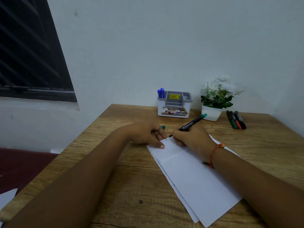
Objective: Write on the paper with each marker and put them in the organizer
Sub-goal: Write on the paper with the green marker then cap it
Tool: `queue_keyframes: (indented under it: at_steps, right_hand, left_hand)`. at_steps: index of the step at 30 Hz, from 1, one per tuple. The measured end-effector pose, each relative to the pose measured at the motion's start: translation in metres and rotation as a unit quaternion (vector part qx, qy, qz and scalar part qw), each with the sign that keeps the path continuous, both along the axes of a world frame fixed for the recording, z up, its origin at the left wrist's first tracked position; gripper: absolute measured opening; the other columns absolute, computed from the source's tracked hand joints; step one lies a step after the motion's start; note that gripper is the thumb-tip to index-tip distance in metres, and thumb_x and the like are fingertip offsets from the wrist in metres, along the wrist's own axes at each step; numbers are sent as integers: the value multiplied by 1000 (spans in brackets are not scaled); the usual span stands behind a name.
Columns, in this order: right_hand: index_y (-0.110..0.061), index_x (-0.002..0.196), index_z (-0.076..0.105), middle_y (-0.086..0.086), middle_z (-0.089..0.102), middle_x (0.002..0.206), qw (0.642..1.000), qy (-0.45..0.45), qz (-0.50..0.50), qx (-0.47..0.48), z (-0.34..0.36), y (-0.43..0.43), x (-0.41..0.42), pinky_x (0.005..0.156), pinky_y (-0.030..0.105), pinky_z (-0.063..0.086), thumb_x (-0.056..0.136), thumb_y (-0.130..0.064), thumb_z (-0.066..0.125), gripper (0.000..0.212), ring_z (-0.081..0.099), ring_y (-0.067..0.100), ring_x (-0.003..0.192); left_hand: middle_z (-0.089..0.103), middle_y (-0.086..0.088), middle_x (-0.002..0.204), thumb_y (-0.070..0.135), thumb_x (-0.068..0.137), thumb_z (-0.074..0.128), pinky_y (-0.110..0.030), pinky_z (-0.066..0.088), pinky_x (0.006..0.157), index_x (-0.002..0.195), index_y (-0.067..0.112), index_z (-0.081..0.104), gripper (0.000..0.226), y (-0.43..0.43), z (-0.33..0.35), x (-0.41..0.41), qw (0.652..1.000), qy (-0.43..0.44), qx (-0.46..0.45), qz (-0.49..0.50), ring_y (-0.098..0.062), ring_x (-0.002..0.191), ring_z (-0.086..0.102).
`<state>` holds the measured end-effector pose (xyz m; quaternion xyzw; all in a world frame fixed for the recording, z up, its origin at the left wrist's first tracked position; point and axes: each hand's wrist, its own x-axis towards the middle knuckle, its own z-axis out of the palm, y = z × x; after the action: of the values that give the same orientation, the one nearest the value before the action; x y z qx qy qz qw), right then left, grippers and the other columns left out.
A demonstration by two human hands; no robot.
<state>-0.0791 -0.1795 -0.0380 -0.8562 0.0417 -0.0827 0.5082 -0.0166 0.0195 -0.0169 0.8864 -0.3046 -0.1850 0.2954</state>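
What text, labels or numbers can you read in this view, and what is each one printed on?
"FABER-CASTELL": white print on the barrel of the green marker in the right hand.
"OP...": on the picture label on the front of the organizer; the rest is blurred.
Yellow sticker on the organizer's grey insert: seems to be a price, digits too blurred to quote.
Handwriting on the paper near the left hand: too small to read.
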Motion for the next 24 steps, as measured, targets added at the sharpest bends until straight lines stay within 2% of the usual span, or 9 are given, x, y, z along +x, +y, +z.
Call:
queue_keyframes:
  at_steps: [4, 6, 12, 17, 20, 24]
  right_hand:
    - [1, 80, 71, 7, 66, 59, 999, 12, 5, 32, 2, -1, 0, 63, 33, 50, 78, -14, 68, 16, 58, 14, 55]
    - [-4, 83, 74, 6, 69, 62, 999, 19, 7, 30, 3, -3, 0, 63, 35, 54, 76, -14, 71, 13, 61, 15, 56]
    - [-8, 79, 76, 5, 76, 68, 999, 7, -16, -29, -4, -4, 4, 64, 37, 61, 73, -28, 77, 21, 68, 13, 59]
    - [-11, 83, 74, 3, 75, 73, 998, 10, -24, -51, -5, -5, 5, 61, 33, 57, 70, -34, 77, 26, 70, 15, 68]
    - [-13, 91, 72, 0, 75, 77, 997, 16, -22, -66, -3, -4, 4, 56, 28, 51, 60, -43, 74, 43, 71, 14, 73]
    - [-13, 91, 72, 0, 74, 80, 997, 11, -24, -74, -3, -4, 5, 56, 26, 48, 68, -38, 75, 35, 70, 14, 78]
  left_hand:
    - [68, 7, 107, 36, 74, 82, -22, 50, 86, 115, 29, 68, 44, 1, -2, 2, 1000, 0, 2, -1, -5, 92, 60]
    - [68, 6, 107, 36, 74, 82, -24, 51, 88, 115, 28, 68, 44, 0, -2, 2, 1000, -2, 1, -3, -5, 92, 60]
    - [67, 6, 107, 34, 74, 83, -25, 50, 89, 115, 28, 68, 45, 1, -3, 1, 1000, 0, -4, 2, -6, 93, 59]
    - [68, 8, 104, 35, 72, 84, -21, 50, 84, 113, 30, 68, 44, 1, -4, 3, 1000, 3, -8, 6, -4, 91, 60]
    - [67, 9, 105, 35, 73, 83, -21, 49, 84, 114, 30, 68, 44, 0, -4, 3, 1000, 6, -6, 9, -5, 92, 60]
    - [68, 8, 106, 35, 73, 83, -24, 51, 88, 114, 29, 68, 44, 0, -3, 2, 1000, 3, -7, 7, -7, 94, 60]
